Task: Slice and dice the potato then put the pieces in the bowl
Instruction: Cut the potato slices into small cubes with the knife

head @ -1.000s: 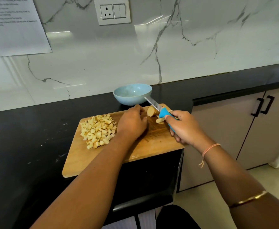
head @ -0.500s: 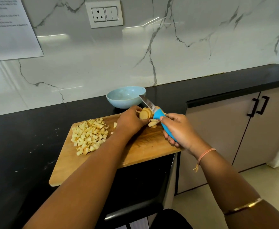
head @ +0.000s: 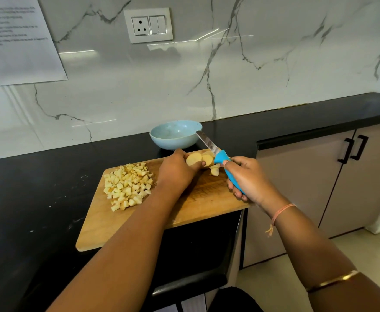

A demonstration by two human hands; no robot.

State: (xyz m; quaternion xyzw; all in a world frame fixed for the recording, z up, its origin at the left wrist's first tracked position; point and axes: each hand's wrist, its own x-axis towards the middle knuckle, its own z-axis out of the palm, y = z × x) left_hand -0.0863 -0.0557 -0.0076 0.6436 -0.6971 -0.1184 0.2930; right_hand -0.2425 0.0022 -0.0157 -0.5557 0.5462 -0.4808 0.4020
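Observation:
A wooden cutting board lies on the black counter. On its left part sits a pile of diced potato. At the board's far edge my left hand grips a stack of round potato slices, thumb under them. My right hand holds a knife by its blue handle; the blade points up and away, just right of the slices. A few cut bits lie under the knife. Behind the board stands a light blue bowl, with nothing in it.
The black counter runs left and back to a marble wall with a socket plate and a taped paper sheet. The board's right end overhangs the counter edge. Grey cabinet doors with black handles stand to the right.
My left hand has gathered the potato slices into a stack and raised them slightly. The knife has lifted, its blade tilted toward the bowl. The camera view shifted.

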